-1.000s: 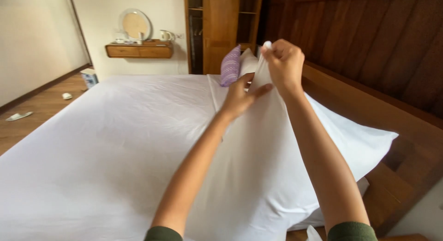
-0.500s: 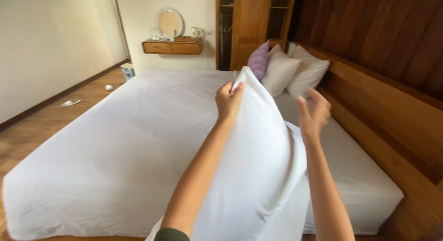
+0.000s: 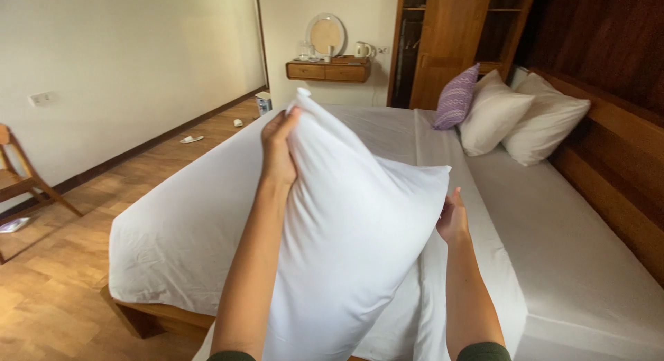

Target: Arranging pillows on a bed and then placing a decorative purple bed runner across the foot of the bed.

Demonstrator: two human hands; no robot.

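Pillow [image 3: 353, 229] already cased, being held upright above bed [image 3: 207, 195] | left hand [image 3: 278, 150] grip pinching top corner | right hand [image 3: 453, 219] pressing side, grip flat and wide | still being plumped; placing by headboard pillows [image 3: 519, 115] appears left

A small box-like package [image 3: 263, 102] stands on the wooden floor at the far end of the room, just beside the far corner of the bed and below the wall shelf. It is upright, roughly rectangular, with a white top and bluish sides; its surface is too small to make out further. On the left wall, a small white rectangular plate [image 3: 40, 97] sits flat against the cream paint, above the chair. No screens or signs show.
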